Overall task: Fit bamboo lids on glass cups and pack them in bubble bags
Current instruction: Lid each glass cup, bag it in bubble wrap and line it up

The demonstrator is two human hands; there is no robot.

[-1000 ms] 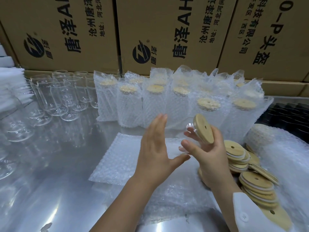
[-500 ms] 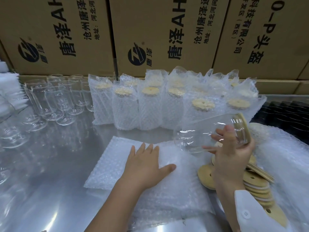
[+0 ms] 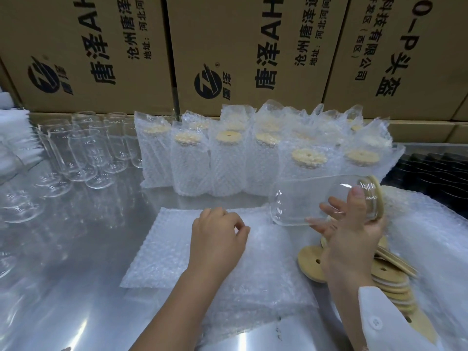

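Your right hand point(image 3: 354, 239) grasps the glass cup point(image 3: 304, 201) near its mouth, thumb on the near side, fingers wrapped behind and visible through the glass. The cup is off the table, lying sideways, with its base pointing left toward the bags. The bamboo lid point(image 3: 377, 196) is already seated on the right-hand end. Orientation makes sense: base goes in first and the lid ends at the bag opening, same as the packed cups point(image 3: 228, 163) standing lids-up at the back. Your left hand point(image 3: 217, 239) sits on the top bag point(image 3: 174, 236) of the bubble bag stack point(image 3: 253, 300). Its fingers are curled, thumb meeting forefinger, pinching the film. That reads as splitting the mouth layers so the cup can slide in. Can't tell if the mouth is open yet; the film is too clear. The cup base is near the bag's far right corner, not inside. Next, my call: lift the top layer and feed the base in. Risk: the lid likely holds by friction only, so keep the thumb close to it. Loose lids point(image 3: 311, 262) are piled under your right wrist and empty cups point(image 3: 83, 153) stand left on the steel table point(image 3: 76, 274), so stock is in reach on both sides.
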